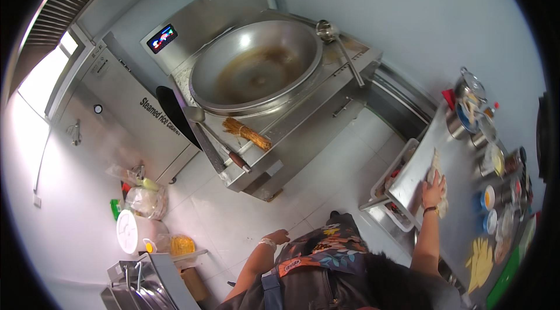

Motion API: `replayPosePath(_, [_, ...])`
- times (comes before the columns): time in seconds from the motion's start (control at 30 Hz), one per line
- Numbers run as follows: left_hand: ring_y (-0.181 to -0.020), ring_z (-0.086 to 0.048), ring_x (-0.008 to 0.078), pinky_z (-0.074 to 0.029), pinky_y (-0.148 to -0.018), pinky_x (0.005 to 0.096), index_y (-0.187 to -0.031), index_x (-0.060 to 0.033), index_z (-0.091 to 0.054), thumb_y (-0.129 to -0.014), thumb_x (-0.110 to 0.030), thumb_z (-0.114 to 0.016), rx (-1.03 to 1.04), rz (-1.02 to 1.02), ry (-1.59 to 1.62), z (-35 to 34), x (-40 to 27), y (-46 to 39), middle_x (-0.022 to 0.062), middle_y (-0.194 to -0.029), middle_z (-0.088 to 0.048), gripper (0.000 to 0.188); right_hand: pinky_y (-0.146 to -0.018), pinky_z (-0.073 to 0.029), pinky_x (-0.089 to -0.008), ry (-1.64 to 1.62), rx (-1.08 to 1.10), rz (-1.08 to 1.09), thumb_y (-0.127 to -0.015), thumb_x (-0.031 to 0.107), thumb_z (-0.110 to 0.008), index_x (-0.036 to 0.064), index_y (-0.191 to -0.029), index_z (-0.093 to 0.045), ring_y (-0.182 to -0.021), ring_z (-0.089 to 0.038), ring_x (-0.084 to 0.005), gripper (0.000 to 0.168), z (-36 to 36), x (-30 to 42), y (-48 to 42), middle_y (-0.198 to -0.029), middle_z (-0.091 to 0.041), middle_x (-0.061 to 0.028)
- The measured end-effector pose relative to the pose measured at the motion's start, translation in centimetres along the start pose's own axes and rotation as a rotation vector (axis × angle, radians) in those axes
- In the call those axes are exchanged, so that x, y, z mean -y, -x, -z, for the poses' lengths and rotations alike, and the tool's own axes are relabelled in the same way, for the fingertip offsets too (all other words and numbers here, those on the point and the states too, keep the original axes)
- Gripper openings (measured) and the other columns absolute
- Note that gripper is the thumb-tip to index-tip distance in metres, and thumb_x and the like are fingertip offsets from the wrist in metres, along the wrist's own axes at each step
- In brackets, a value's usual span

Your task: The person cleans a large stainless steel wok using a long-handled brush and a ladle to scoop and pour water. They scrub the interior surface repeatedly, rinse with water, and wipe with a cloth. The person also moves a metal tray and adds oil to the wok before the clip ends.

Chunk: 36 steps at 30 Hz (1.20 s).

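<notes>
My right hand (432,191) presses on a crumpled pale cloth (442,205) lying on the steel table (411,187) at the right. Low in front of my body, my left hand (277,236) hangs beside the floral apron (323,244); its fingers are curled, and whether they hold anything is hidden. Ahead stands a large steel wok (258,67) with some brownish liquid or residue at its bottom. On the stove's near ledge lie a bundled bamboo wok brush (247,134) and a long spatula or ladle with a wooden handle (238,161). A steel ladle (350,62) rests right of the wok.
Metal pots (457,124), jars, lidded containers and yellow rubber gloves (480,262) line the table's far side. A plastic crate (407,218) sits below its edge. To the left are a steamed rice cabinet (118,108), a white bucket (131,231), an oil jug (181,245) and a steel sink (144,288).
</notes>
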<state>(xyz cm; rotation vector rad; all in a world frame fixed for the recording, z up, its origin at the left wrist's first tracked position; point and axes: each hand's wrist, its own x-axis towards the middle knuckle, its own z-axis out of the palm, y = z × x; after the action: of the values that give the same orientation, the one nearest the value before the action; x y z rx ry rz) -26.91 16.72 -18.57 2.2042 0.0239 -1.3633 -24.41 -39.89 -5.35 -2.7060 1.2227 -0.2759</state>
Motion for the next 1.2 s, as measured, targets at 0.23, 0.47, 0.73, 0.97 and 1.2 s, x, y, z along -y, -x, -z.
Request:
replayPosePath(0.23, [-0.098,-0.059,0.0234,-0.05,-0.072,0.0412,-0.131,-0.0129,-0.041,-0.08,-0.033,-0.057,0.277,0.25,0.481,7.0,1.4,-1.6,0.0092,-0.125,-0.051,0.057,-0.084,-0.036,-0.0651,0.183,0.336,-0.099,-0.08,0.026,-0.056,0.034,-0.132,-0.036,-0.118,-0.039,-0.0408,0.057,-3.7,-5.1,-5.3,-0.137,-0.036,-0.0077])
replayPosePath(0.47, [-0.105,-0.055,0.0215,-0.051,-0.074,0.0362,-0.131,-0.0132,-0.042,-0.082,-0.039,-0.056,0.311,0.216,0.244,16.2,-8.5,-2.6,0.0076,-0.131,-0.047,0.057,-0.083,-0.044,-0.0508,0.288,0.244,-0.191,-0.077,0.021,-0.058,0.014,-0.114,-0.053,-0.111,-0.049,-0.037,0.038,4.0,11.6,-9.3,-0.118,-0.052,-0.0138])
replayPosePath(0.73, [-0.094,-0.057,0.0246,-0.049,-0.07,0.0451,-0.123,-0.0142,-0.049,-0.086,-0.041,-0.048,0.121,0.527,0.903,17.7,-3.7,-4.1,0.0061,-0.122,-0.054,0.046,-0.079,-0.048,-0.0397,-0.639,0.634,0.832,-0.076,0.003,-0.057,0.002,-0.105,-0.057,-0.089,-0.059,-0.0359,0.028,-6.6,37.8,-7.6,-0.097,-0.062,-0.0167])
replayPosePath(0.97, [-0.088,-0.06,0.0228,-0.051,-0.072,0.0399,-0.108,-0.004,-0.052,-0.088,-0.039,-0.051,-0.86,0.495,1.636,14.7,-7.1,4.2,0.0103,-0.098,-0.061,0.041,-0.074,-0.048,-0.0381,-0.533,0.136,1.067,-0.074,0.001,-0.058,0.001,-0.105,-0.055,-0.084,-0.059,-0.0303,0.03,-9.7,49.9,-16.2,-0.098,-0.059,-0.0158])
replayPosePath(1.2, [-0.086,-0.056,0.0421,-0.047,-0.073,0.047,-0.094,0.0065,-0.049,-0.072,-0.036,-0.07,-1.462,1.07,0.559,24.8,-17.2,0.4,0.0249,-0.094,-0.054,0.052,-0.065,-0.049,-0.0312,-0.779,1.113,1.248,-0.078,0.002,-0.056,0.002,-0.097,-0.059,-0.071,-0.061,-0.0248,0.019,-9.6,57.1,-11.4,-0.08,-0.062,-0.0135])
